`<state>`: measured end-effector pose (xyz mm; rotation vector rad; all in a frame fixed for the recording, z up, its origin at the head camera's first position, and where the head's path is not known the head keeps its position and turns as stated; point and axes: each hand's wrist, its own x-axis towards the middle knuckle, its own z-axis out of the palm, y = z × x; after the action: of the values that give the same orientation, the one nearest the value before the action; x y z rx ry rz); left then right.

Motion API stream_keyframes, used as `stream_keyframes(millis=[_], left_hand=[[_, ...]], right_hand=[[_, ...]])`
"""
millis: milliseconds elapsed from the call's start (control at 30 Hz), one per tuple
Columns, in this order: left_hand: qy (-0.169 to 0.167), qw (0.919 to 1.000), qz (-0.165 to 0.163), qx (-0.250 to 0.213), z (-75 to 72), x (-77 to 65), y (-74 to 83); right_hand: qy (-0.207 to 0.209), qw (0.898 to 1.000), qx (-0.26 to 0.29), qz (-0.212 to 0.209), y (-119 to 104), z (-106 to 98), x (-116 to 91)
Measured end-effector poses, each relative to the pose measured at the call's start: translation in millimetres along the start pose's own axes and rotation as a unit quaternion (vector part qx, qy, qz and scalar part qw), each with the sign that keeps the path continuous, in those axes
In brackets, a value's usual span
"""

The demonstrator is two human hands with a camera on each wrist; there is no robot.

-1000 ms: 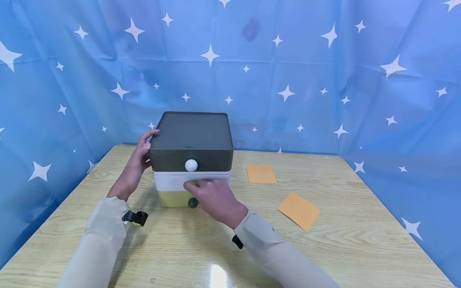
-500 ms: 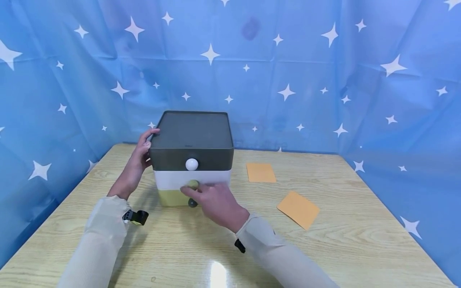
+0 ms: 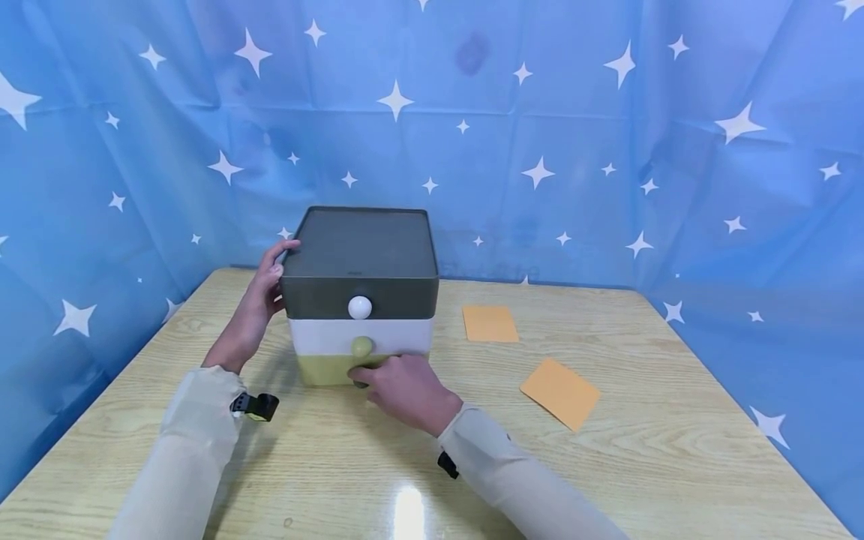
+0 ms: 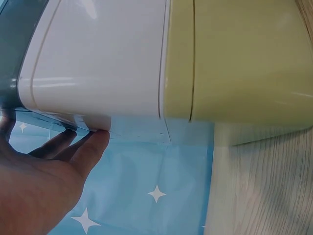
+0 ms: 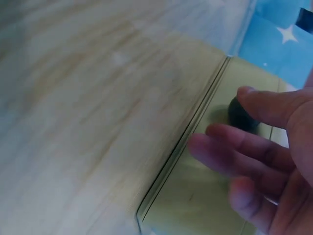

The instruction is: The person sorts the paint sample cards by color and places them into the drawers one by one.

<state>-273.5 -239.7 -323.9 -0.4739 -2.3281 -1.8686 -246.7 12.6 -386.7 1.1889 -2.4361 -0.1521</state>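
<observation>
A stacked drawer box stands on the table, with a dark grey top drawer (image 3: pixel 317 298), a white middle drawer (image 3: pixel 320 336) and an olive-green bottom drawer (image 3: pixel 320 370). My right hand (image 3: pixel 408 390) is at the bottom drawer, thumb and index finger around its dark round knob (image 5: pixel 240 116). In the head view the thumb hides much of that knob. My left hand (image 3: pixel 256 300) rests against the box's left side, one fingertip over the top rim. In the left wrist view, that hand's fairly straight fingers (image 4: pixel 95 147) touch the casing.
The top drawer carries a white knob (image 3: pixel 360 307), the middle one a green knob (image 3: pixel 361 346). Two orange paper rectangles (image 3: pixel 490 324) lie right of the box on the wooden table (image 3: pixel 324 480). A blue star-patterned curtain (image 3: pixel 486 180) surrounds the table's far side.
My right hand has moved down from the middle drawer's green knob to the dark one. A line along the white drawer's top edge no longer shows. The left hand has stayed still.
</observation>
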Motion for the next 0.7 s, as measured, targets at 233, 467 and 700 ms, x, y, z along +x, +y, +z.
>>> stream_keyframes(millis=[233, 467, 700], left_hand=[[0.003, 1.0, 0.003, 0.001, 1.4, 0.2, 0.3], [0.004, 1.0, 0.0, 0.001, 1.5, 0.1, 1.0], [0.006, 1.0, -0.002, -0.001, 1.5, 0.0, 2.6]], right_hand=[[-0.027, 0.999, 0.03, 0.012, -2, -3, 8], [-0.054, 0.997, 0.06, 0.014, -3, -8, 6], [-0.075, 0.994, 0.077, 0.005, -10, -17, -3]])
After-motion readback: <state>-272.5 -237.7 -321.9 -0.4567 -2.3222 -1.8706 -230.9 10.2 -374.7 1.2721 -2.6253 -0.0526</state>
